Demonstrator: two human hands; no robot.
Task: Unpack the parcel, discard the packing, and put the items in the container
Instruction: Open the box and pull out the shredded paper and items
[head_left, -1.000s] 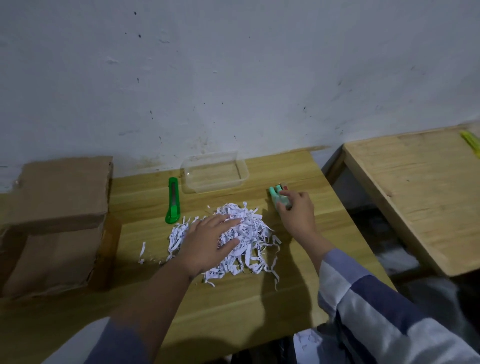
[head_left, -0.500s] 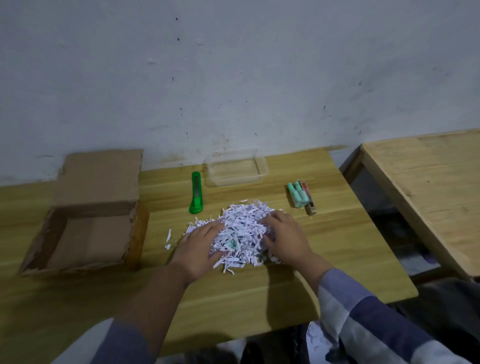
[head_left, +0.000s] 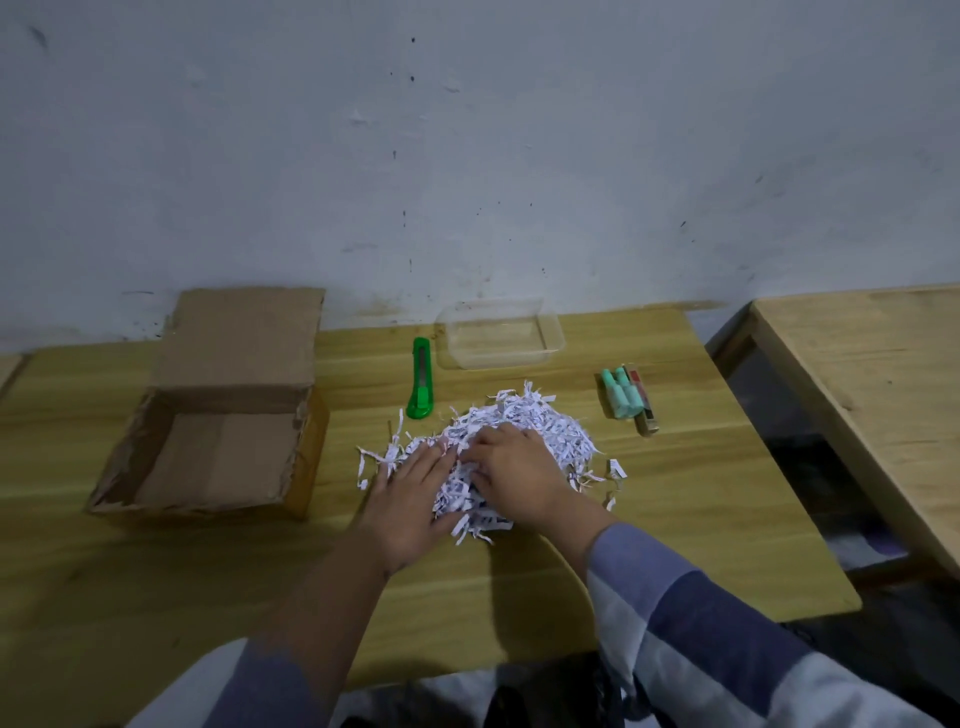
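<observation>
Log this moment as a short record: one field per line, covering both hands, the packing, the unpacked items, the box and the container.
left hand: fingers straight, resting on the shredded paper
right hand: on the heap, fingers curled into the shreds
shredded paper: loose heap on the wooden table
mint tubes: lying right of the heap, beside a dark stick
cardboard box: open, left of the heap
clear container: near the wall, nothing visible inside
green utility knife: lying left of the container

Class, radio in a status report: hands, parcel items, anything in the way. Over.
Both hands, left hand and right hand, on the shredded paper. Teal items beside it; clear container holds nothing. Green cutter lies near the container.
</observation>
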